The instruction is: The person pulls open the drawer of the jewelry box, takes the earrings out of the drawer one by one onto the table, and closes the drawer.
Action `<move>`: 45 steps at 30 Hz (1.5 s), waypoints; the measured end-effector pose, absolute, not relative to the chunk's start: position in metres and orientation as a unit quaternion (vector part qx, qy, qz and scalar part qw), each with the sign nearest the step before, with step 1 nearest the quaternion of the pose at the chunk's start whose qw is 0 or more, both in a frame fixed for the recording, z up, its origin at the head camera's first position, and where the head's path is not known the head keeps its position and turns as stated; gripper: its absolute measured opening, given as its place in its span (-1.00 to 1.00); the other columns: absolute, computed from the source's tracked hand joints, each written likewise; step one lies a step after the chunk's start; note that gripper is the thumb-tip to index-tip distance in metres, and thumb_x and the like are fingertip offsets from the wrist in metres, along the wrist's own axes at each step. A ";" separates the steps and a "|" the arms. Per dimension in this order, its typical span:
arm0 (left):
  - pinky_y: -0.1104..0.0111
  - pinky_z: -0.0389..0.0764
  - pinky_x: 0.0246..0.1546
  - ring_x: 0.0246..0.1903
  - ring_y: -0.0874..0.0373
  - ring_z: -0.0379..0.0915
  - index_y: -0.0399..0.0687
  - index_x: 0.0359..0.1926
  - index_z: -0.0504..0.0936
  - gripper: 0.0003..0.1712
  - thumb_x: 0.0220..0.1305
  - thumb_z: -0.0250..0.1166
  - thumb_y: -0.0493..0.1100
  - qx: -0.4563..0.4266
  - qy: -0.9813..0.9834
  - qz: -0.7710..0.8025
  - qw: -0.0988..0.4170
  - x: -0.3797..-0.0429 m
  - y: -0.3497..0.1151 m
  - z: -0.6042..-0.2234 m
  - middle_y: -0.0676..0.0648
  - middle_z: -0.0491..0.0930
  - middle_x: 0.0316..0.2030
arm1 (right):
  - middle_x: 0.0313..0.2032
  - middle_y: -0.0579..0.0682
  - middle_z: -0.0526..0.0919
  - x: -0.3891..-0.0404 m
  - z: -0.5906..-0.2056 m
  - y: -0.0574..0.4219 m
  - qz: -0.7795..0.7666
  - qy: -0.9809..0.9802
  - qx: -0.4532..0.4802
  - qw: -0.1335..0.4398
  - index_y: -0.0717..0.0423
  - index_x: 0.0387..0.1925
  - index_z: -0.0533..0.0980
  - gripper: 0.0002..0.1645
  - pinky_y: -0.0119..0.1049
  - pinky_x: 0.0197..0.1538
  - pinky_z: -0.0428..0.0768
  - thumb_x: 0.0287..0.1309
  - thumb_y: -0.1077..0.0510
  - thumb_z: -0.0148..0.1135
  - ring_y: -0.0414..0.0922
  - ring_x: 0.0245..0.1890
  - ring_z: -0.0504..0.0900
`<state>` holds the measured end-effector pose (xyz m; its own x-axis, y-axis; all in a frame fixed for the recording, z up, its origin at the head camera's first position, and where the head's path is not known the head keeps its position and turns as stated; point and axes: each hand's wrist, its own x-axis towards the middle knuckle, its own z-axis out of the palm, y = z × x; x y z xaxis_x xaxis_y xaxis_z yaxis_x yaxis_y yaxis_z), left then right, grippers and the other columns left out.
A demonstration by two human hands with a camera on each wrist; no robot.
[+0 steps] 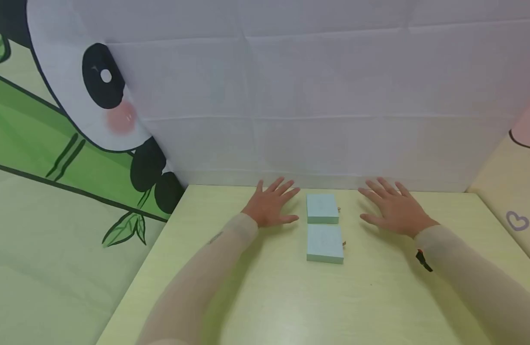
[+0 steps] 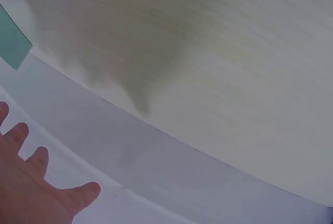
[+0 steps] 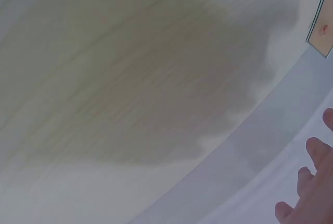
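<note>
Two flat pale-blue boxes lie on the table, one behind the other: a far box (image 1: 322,207) and a near box (image 1: 324,241). Each has a small brown tab on its right side. My left hand (image 1: 270,205) is spread wide to the left of the far box, palm down and holding nothing. On the other side, my right hand (image 1: 392,211) is likewise spread with fingers apart, a gap between it and the boxes. A corner of a box (image 2: 14,41) shows in the left wrist view. The right wrist view catches a box's tan side (image 3: 323,26) with a small reddish-brown mark.
The pale wood-grain table (image 1: 273,297) ends at a white cloth backdrop (image 1: 312,96) just beyond the fingertips. To the left hangs a cloth (image 1: 40,249) printed with a panda and bamboo; a cream panel (image 1: 506,191) with a heart stands at the right.
</note>
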<state>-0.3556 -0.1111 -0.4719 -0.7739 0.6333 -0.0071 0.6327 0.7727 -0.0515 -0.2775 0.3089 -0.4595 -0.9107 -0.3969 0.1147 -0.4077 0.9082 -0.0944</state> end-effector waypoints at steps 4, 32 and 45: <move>-0.57 0.02 0.86 1.00 -0.07 -0.23 0.42 0.98 0.00 0.09 0.70 0.06 0.64 -0.338 -0.941 0.036 0.002 -0.346 -0.100 -0.458 0.11 -0.09 0.99 | 0.91 0.22 0.20 -0.280 -0.459 0.297 0.060 -0.974 0.213 0.047 -0.06 0.86 0.33 0.03 0.58 0.88 0.00 0.67 -0.46 0.27 0.40 0.92 0.09; -0.46 0.06 0.90 0.99 -0.01 -0.14 0.45 0.97 0.02 0.10 0.66 0.10 0.66 -0.349 -0.935 0.039 -0.040 -0.342 -0.063 -0.464 0.14 0.07 0.96 | 0.86 0.24 0.31 -0.293 -0.476 0.248 0.023 -0.968 0.239 0.066 -0.13 0.45 0.72 -0.51 0.62 0.81 0.25 0.74 -0.19 0.28 0.43 0.90 0.18; -0.46 0.03 0.91 0.98 -0.04 -0.09 0.61 0.92 0.18 -0.08 0.72 0.10 0.59 -0.366 -0.929 0.028 -0.053 -0.338 -0.059 -0.461 0.13 0.23 0.91 | 0.83 0.27 0.37 -0.293 -0.480 0.239 0.005 -0.969 0.237 0.074 -0.12 0.29 0.84 -0.63 0.57 0.79 0.34 0.73 -0.12 0.32 0.44 0.86 0.27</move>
